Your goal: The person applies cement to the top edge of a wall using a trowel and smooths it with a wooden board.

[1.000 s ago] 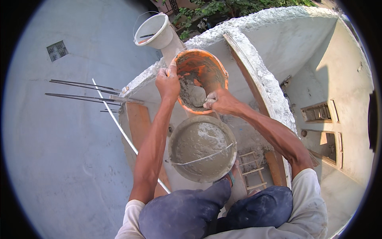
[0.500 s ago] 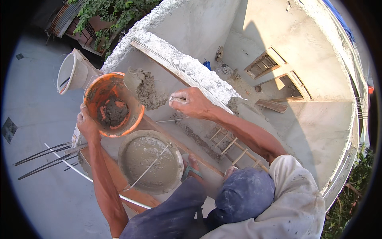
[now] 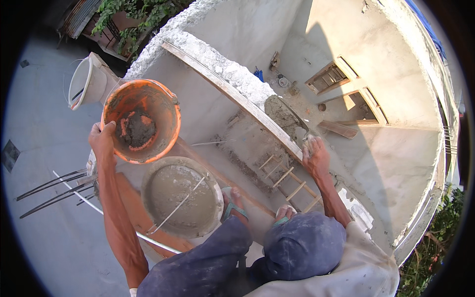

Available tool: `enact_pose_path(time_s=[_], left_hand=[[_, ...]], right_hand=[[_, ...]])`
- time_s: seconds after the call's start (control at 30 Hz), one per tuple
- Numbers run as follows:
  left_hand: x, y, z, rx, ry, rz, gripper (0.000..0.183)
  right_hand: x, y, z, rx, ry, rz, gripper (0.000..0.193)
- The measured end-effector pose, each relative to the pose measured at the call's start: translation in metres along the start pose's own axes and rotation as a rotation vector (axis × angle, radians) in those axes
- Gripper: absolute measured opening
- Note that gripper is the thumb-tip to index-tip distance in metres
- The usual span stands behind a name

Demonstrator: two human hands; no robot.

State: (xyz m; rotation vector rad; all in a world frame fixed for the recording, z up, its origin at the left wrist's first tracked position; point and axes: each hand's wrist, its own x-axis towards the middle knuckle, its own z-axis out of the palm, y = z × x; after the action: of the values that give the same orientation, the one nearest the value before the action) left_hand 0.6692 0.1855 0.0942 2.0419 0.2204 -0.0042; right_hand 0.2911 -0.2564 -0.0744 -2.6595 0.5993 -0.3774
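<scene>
My left hand grips the rim of an orange bucket, thumb over the edge. The bucket tilts so its mouth faces me; grey mortar sits in its bottom and smears its wall. Closed around a trowel's handle, my right hand is out over the rough white wall top. The trowel's curved blade edge lies beside a heap of wet mortar at the wall top's near end. Whether that mortar rests on the blade or the wall, I cannot tell.
A round basin of wet grey mix stands below the bucket, a thin rod across it. A white bucket is at far left, above steel bars. A wooden board edges the wall. A ladder stands in the drop below.
My right hand has swung right with the loaded trowel, from beside the bucket to the wall top's near end. My left hand and the bucket have shifted slightly, the bucket's mouth turning more toward me.
</scene>
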Motion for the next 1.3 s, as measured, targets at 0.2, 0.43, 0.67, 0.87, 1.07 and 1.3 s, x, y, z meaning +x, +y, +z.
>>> enact_pose_path(time_s=[0.2, 0.43, 0.67, 0.87, 1.07, 1.3], left_hand=[[-0.017, 0.039, 0.03, -0.075, -0.022, 0.186, 0.011], [-0.053, 0.064, 0.073, -0.073, -0.085, 0.411, 0.014], [-0.08, 0.075, 0.079, -0.096, -0.009, 0.566, 0.021], [-0.081, 0.075, 0.088, -0.024, -0.118, 0.563, 0.019], [-0.084, 0.08, 0.081, -0.023, -0.027, 0.604, 0.019], [-0.086, 0.072, 0.092, -0.046, 0.0, 0.649, 0.019]], right_hand=[[0.044, -0.09, -0.04, 0.301, 0.061, -0.183, 0.037], [0.143, -0.203, -0.031, 0.113, 0.047, -0.485, 0.032], [0.148, -0.218, -0.025, -0.179, -0.22, -0.698, 0.03], [0.18, -0.232, -0.053, -0.103, 0.044, -0.573, 0.023], [0.158, -0.248, -0.042, -0.17, -0.132, -0.827, 0.024], [0.165, -0.217, -0.03, -0.264, -0.04, -0.648, 0.034]])
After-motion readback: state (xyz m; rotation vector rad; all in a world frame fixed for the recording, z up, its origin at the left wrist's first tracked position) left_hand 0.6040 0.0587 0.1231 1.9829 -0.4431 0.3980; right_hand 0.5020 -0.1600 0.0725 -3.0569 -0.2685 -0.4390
